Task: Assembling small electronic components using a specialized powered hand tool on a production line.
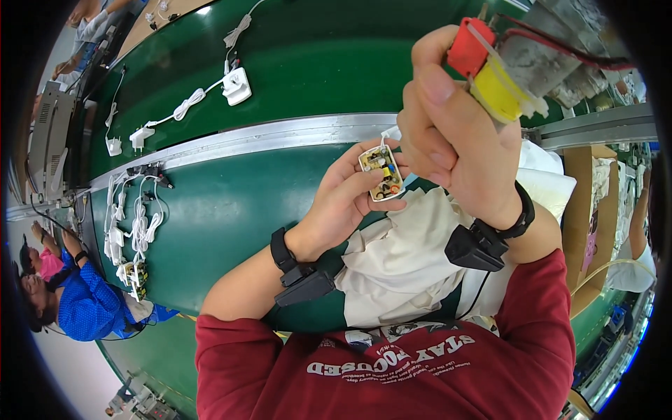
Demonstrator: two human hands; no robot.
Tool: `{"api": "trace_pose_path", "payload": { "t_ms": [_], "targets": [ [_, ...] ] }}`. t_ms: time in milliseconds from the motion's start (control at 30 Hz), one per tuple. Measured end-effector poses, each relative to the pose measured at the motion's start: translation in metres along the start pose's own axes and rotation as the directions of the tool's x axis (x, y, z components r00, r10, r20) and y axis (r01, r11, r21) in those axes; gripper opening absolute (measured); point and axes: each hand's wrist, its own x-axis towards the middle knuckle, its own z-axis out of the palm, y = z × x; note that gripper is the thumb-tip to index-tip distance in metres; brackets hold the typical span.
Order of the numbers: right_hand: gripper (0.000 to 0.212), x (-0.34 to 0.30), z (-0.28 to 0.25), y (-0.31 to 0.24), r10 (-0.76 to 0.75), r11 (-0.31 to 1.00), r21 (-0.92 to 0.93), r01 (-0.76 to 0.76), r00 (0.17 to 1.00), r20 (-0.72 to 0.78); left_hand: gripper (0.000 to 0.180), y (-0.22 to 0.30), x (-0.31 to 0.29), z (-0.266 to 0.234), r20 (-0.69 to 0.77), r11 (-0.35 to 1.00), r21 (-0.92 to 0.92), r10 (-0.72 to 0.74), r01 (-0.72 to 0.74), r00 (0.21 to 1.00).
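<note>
Beyond the upper left edge of the cream cloth (402,259), the left hand (336,203) is clamping the open white adapter (383,175) between thumb and fingers. Above the cloth's right part, the right hand (465,140) is hovering curled beside a red block (467,50); whether it is gripping something, I cannot tell. Probably the worker is treating the exposed circuit board (378,159), so the next move is seemingly calling for keeping the adapter steady and face-up.

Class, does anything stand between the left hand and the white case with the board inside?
Nothing visible does: the left hand holds the white case directly, its bare thumb lying over the board's edge.
</note>
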Motion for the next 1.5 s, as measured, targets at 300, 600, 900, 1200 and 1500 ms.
{"api": "trace_pose_path", "payload": {
  "t_ms": [300,600,900,1200,1500],
  "targets": [
    [0.015,0.001,0.005,0.001,-0.037,0.999,0.002,0.037,0.999,-0.031,0.040,0.000,-0.003,-0.002,0.015,1.000,0.002,0.016,-0.016,1.000],
    [0.019,-0.001,0.008,-0.002,-0.051,0.999,0.018,0.050,0.998,0.036,0.042,-0.001,-0.003,0.000,0.078,0.994,-0.106,0.028,-0.020,0.997],
    [0.019,-0.001,0.031,0.008,-0.114,0.993,0.015,0.114,0.993,0.020,0.045,0.010,-0.017,-0.007,0.196,0.986,-0.166,0.047,-0.014,0.980],
    [0.020,0.000,0.058,0.004,-0.139,0.990,-0.011,0.138,0.990,-0.026,0.045,0.024,-0.030,-0.012,0.233,0.985,-0.168,0.072,-0.033,0.970],
    [0.020,-0.001,0.059,-0.014,-0.060,0.992,0.113,0.055,0.997,0.039,0.044,0.043,0.011,-0.015,0.144,0.983,-0.002,0.182,-0.184,0.973]
  ]
}}
